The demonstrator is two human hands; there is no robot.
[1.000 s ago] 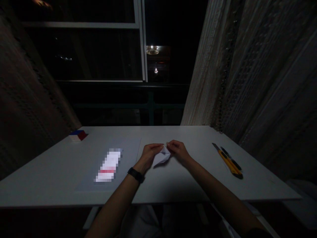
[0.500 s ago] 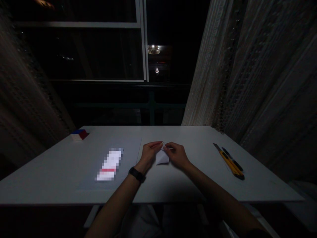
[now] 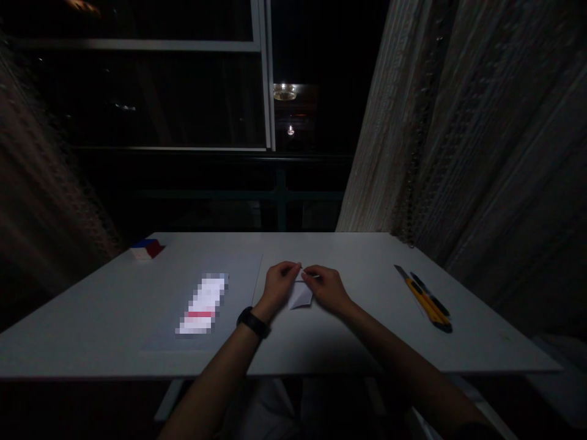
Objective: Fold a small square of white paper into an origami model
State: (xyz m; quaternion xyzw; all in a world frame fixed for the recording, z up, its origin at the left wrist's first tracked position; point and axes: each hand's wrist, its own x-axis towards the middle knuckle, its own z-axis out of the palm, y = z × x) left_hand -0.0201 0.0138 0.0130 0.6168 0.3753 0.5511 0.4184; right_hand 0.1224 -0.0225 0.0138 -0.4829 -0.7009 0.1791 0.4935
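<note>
A small piece of folded white paper (image 3: 300,295) is held between my two hands over the middle of the table. My left hand (image 3: 277,284), with a black watch on its wrist, pinches the paper's upper left part. From the other side my right hand (image 3: 327,287) grips the upper right part, thumb and fingertips close to those of the left. The lower part of the paper hangs toward me below the fingers. Its top edge is partly hidden by the fingertips.
On the white table (image 3: 353,354), a lit, blurred-out screen (image 3: 202,305) lies on a white sheet (image 3: 245,293) at left. Behind it sits a puzzle cube (image 3: 145,249). A yellow utility knife (image 3: 426,302) and a dark pen (image 3: 431,293) lie at right. Curtains (image 3: 380,122) flank the window.
The paper has tilted and shifted slightly toward me, its lower edge now a little lower. Both hands keep their pinch with small finger movements.
</note>
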